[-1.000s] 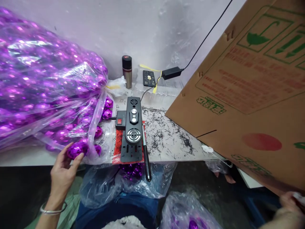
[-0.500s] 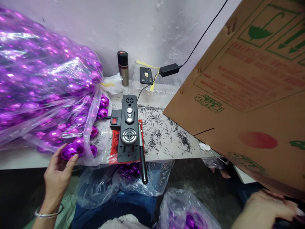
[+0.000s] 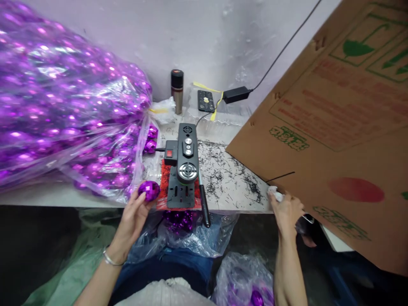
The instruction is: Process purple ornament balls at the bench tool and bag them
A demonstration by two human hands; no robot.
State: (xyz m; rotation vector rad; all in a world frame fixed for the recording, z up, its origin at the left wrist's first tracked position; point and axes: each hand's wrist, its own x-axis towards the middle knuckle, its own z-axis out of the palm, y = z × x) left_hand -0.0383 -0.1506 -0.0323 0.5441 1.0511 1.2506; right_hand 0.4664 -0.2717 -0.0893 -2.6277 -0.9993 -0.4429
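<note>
The left hand closes its fingers on a purple ball; the right hand pinches white wadding.

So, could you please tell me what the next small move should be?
I'd probably lift the white wad with the right hand: its fingers are right at it by the table edge, while the left hand holds a purple ball beside the black machine.

The machine stands on the table between bag and carton, bottle behind.
</note>
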